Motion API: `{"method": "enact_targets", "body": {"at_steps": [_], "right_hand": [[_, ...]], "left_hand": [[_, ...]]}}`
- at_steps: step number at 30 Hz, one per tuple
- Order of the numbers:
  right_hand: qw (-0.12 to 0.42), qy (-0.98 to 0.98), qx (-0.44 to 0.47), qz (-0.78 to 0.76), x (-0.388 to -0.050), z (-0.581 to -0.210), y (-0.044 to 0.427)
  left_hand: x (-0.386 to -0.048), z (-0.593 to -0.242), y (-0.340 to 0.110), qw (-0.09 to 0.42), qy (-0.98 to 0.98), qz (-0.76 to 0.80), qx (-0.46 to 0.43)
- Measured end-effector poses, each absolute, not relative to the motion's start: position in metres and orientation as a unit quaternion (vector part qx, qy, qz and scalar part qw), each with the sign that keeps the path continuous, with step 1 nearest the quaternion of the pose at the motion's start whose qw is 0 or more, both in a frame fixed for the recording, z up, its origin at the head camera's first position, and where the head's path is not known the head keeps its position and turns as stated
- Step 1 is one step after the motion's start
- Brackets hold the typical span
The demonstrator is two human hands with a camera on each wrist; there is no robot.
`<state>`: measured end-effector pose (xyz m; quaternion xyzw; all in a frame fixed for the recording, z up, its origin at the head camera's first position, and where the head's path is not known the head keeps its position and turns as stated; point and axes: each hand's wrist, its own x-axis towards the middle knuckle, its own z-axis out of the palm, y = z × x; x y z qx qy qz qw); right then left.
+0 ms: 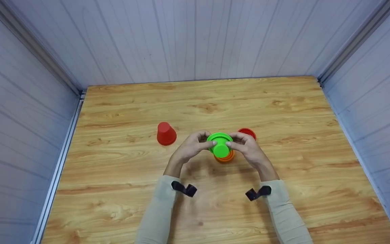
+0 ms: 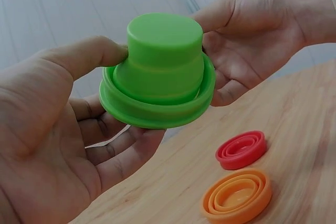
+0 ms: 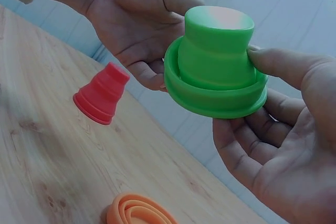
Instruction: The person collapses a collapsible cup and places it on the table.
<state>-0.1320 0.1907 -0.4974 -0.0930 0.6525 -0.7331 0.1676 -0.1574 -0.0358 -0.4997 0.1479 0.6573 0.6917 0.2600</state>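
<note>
Both hands hold a green collapsible silicone cup [image 1: 221, 149] above the table, its narrow base facing up and its wide outer ring folded around the lower wall. My left hand [image 1: 191, 147] pinches one side, thumb against the wall and fingers beneath the rim. From the opposite side my right hand [image 1: 249, 149] grips it the same way. Below the cup lies a flattened orange collapsible cup [image 2: 236, 196], its rings nested, partly hidden in the head view. A flattened red collapsible cup [image 2: 241, 150] lies just beyond the right hand.
An extended red collapsible cup [image 1: 165, 134] stands upside down on the wooden table [image 1: 113, 162], left of the hands. White panel walls [image 1: 195, 40] enclose the table at the back and both sides. A black strap with a small camera sits on each sleeve.
</note>
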Motion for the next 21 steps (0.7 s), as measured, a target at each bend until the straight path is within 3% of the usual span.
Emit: {"method": "enact_targets", "body": {"at_steps": [21], "right_hand": [[0.146,0.660,-0.069,-0.733,-0.1332,-0.5016,0.1821]], "left_hand": [[-0.1589,-0.4991,-0.0301,0.246,0.684,0.675,0.130]]}}
